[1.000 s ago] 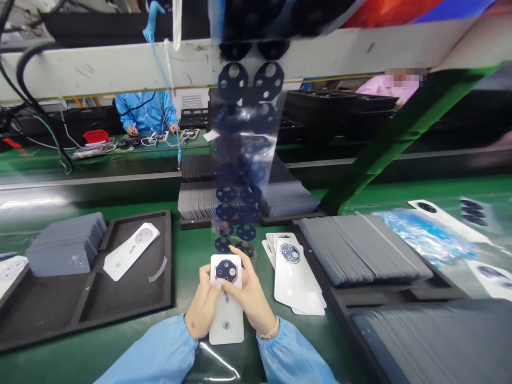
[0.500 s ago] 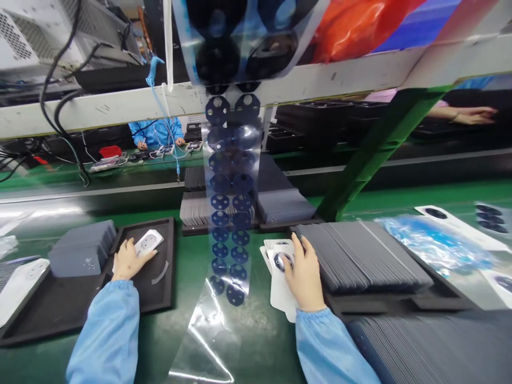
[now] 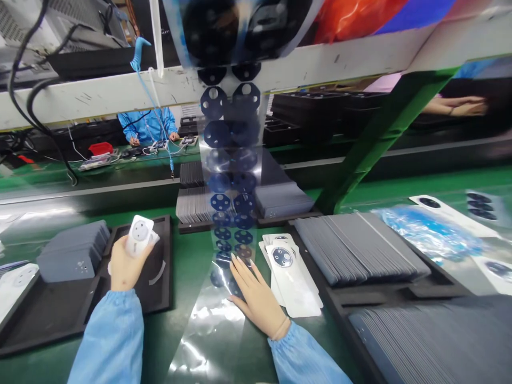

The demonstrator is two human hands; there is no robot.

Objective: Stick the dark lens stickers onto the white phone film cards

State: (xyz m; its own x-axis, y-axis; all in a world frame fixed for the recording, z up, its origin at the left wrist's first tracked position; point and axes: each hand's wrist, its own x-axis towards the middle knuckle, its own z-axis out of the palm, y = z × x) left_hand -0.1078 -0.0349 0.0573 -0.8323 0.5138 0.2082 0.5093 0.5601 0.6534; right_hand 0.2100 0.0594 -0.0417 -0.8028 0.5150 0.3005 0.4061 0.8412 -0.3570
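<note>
My left hand (image 3: 127, 264) grips a small white card (image 3: 140, 234) with a round camera-like print, held up over the black tray (image 3: 171, 266) at left. My right hand (image 3: 258, 298) lies with its fingers stretched out on the lower end of a clear film strip (image 3: 232, 160) bearing two columns of dark blue round stickers. Its fingertips cover some of the lowest stickers. Just right of that hand sits a loose stack of white cards (image 3: 296, 282), the top one showing a dark disc with several holes.
Grey panels (image 3: 356, 245) fill a black tray at right, with more panels (image 3: 432, 336) nearer. Grey pieces (image 3: 76, 248) stand at left. A green post (image 3: 384, 144) slants down behind. Across the line sits a person in blue (image 3: 148, 128).
My left hand has lifted the white card off the tray. My right hand has left the white card stack and moved left onto the film strip. The view has shifted slightly.
</note>
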